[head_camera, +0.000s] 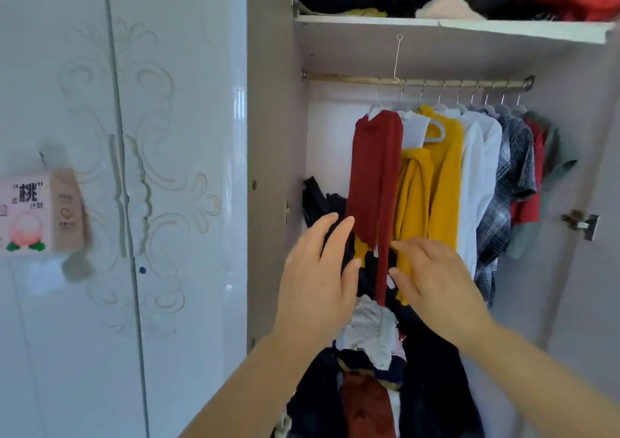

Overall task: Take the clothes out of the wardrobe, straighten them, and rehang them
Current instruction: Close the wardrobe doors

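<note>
Far left, a pink tissue box point(37, 214) shows up blurred against the closed wardrobe door point(174, 108) with its pale swirl pattern. Across into the open bay now, and the left hand point(315, 276) reaches in, back of the hand to the camera. Its grip is spread, fingers straight, holding nothing, with the fingertips right at the left edge of the dark red sweater point(375, 175). That sweater hangs first on the rail point(349, 77), its body and one long sleeve dangling straight down between the two hands. Below, a jumbled pile of clothes point(369, 337) fills the bottom of the bay, with dark, white and rust pieces all tangled. Now the right hand point(436, 280): its grip is loose and spread too. Forefinger and thumb sit just beside the dangling sleeve, not closed on it, and whether they touch the cloth I cannot tell. Behind it hang the yellow sweater point(444, 182), the white shirt point(479, 182), the plaid shirt point(511, 182), a red top point(531, 207) and a grey-green top point(558, 155), packed shoulder to shoulder. Up top, the shelf point(503, 27) carries heaped black, pink and red garments. Far right, a metal hinge point(582, 224) sits on the side panel.
</note>
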### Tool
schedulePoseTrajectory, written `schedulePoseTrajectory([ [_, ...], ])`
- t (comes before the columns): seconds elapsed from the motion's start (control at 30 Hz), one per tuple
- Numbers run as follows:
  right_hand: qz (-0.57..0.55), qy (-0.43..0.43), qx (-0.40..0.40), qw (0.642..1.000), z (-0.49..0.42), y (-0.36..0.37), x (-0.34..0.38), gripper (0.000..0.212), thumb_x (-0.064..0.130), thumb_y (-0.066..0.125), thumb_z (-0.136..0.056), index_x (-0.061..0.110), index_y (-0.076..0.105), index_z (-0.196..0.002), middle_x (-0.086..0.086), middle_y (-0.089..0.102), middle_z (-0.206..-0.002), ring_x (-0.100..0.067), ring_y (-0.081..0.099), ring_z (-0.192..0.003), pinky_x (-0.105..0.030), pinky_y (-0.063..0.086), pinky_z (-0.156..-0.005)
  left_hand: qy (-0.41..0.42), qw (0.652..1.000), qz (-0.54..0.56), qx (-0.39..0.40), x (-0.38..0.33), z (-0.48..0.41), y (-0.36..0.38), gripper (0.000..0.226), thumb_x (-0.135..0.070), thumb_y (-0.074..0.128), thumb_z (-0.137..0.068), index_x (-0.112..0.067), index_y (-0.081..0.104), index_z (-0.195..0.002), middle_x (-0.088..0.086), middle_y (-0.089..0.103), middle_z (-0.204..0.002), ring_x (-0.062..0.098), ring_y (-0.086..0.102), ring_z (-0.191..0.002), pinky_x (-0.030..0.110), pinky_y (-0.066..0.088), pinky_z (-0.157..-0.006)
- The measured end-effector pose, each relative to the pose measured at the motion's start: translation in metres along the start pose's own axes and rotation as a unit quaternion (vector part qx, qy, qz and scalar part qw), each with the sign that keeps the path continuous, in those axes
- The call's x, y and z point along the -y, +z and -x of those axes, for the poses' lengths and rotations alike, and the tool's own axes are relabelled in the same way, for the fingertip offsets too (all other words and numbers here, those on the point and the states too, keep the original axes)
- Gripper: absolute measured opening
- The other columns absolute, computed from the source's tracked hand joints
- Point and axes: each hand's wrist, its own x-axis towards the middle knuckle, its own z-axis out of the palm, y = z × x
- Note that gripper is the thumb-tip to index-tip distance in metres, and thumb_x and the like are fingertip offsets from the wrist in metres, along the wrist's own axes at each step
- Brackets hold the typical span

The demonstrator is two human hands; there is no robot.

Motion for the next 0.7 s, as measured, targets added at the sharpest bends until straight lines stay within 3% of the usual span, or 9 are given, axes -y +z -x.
schedulePoseTrajectory([
  [0.13,-0.017,-0.046,-0.053,0.997,-0.003,-0.027,0.024,0.038,0.019,0.067,-0.083,0.006,0.06,-0.118,-0.013,0.062,-0.113,-0.033,0.056,-0.104,-0.044,0.045,-0.09,0.031,0.994,-0.052,-0.089,0.0,-0.006,-0.053,0.044,-0.025,0.047,-0.089,-0.008,0.049,-0.131,0.014,0.046,-0.136,0.019,0.035,-0.125,0.028,0.028,-0.104],
  [0.3,-0.043,-0.101,-0.105,0.988,-0.002,-0.05,0.044,0.037,0.019,0.066,-0.082,0.008,0.06,-0.117,-0.008,0.062,-0.11,-0.027,0.057,-0.102,-0.032,0.038,-0.087,-0.042,0.982,-0.077,-0.165,0.008,-0.014,-0.088,0.049,-0.027,0.05,-0.09,-0.006,0.043,-0.134,0.016,0.039,-0.141,0.02,0.029,-0.13,0.032,0.022,-0.105],
  [0.5,-0.07,-0.115,-0.07,0.988,-0.004,-0.063,0.063,0.041,0.025,0.058,-0.089,0.013,0.053,-0.128,-0.004,0.056,-0.123,-0.019,0.047,-0.116,-0.025,0.032,-0.096,-0.133,0.985,-0.025,-0.11,0.028,-0.026,-0.091,0.056,-0.031,0.045,-0.095,-0.013,0.025,-0.145,0.005,0.029,-0.149,0.016,0.022,-0.138,0.023,0.013,-0.109],
  [0.7,-0.054,-0.13,-0.108,0.984,-0.02,-0.073,0.083,0.046,0.025,0.061,-0.087,0.012,0.051,-0.13,-0.003,0.057,-0.124,-0.02,0.052,-0.115,-0.025,0.034,-0.095,-0.174,0.983,0.058,-0.025,0.065,-0.039,-0.086,0.053,-0.037,0.026,-0.098,-0.028,0.006,-0.147,-0.017,0.013,-0.15,0.006,0.012,-0.141,0.02,0.008,-0.11],
])
